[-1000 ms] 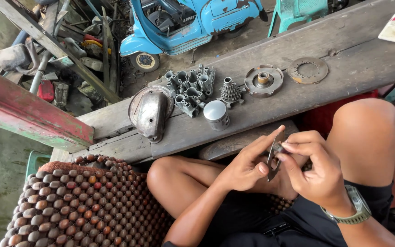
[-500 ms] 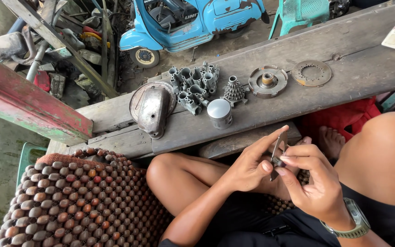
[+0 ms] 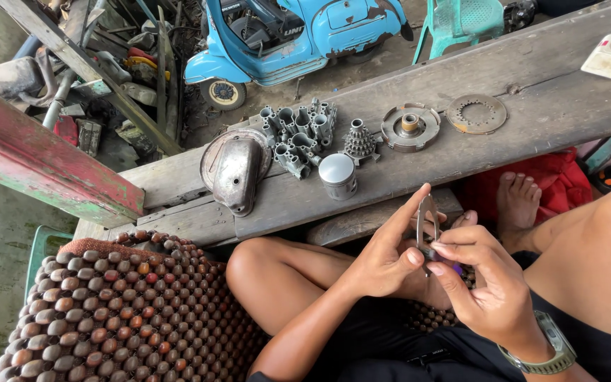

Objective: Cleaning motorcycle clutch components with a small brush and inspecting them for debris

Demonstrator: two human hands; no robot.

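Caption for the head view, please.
Seated person's left hand and right hand pinch a thin metal ring beside a plank of engine parts.

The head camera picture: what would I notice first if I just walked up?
Probably the two hands, left hand and right hand, pinching a thin metal ring above the lap. Behind them, grey engine parts line a wooden plank, and a blue scooter stands beyond.

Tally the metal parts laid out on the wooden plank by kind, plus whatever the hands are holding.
Domed metal cover: 1
Cluster of grey cast pieces: 1
Stepped gear: 1
Piston: 1
Round hub plate: 1
Toothed ring disc: 1
Thin metal ring, held between the left hand and right hand: 1
Total: 7
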